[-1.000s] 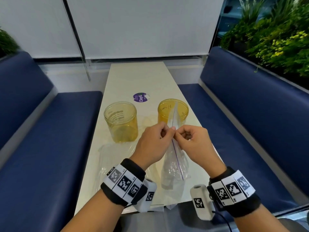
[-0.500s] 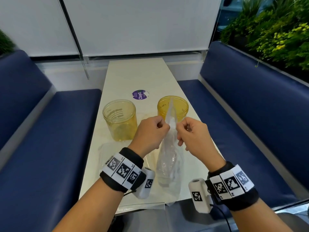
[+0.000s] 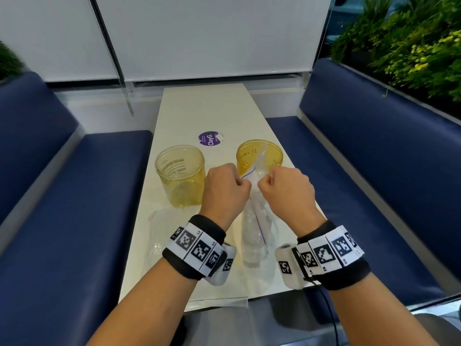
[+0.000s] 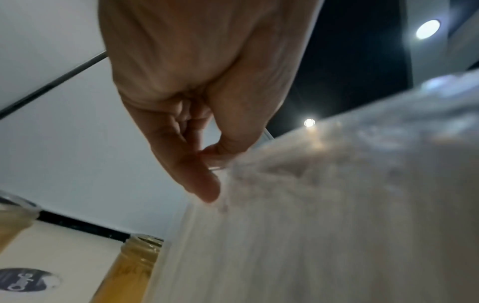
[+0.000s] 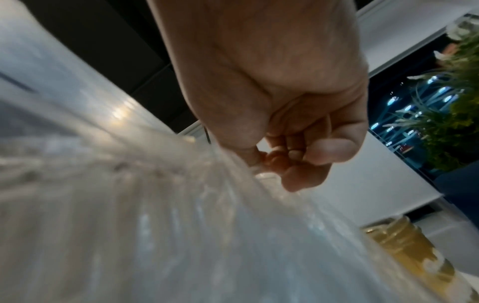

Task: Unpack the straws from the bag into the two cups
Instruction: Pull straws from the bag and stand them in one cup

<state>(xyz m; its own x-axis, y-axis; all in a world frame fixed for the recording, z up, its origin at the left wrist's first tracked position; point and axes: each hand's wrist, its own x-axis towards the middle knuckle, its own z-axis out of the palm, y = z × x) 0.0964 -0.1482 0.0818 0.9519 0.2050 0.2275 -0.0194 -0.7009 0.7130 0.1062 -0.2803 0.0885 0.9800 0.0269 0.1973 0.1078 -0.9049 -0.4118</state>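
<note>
The clear zip bag stands upright on the white table, its lower end resting on the tabletop near the near edge and its top held up between the 2 hands; a thin blue line runs along its zip strip. Clear straws fill its lower part as a pale, blurred bundle, and the wrist views show only long streaks through the plastic. The left hand pinches the left lip of the bag's mouth with curled fingers, thumb against forefinger. The right hand pinches the right lip the same way, its fingertips closed on the plastic. The 2 fists sit close together with the bag's top showing between them. Just behind the hands stand 2 yellow-tinted cups: the left cup and the right cup, which has handwriting on its wall and is partly hidden by the bag's top corner. No straws show in either cup. A second flat clear bag lies on the table under the left wrist, its edge hanging over the near rim. A purple sticker sits past the cups, with bare tabletop beyond it. Blue benches flank the narrow table on both sides.
</note>
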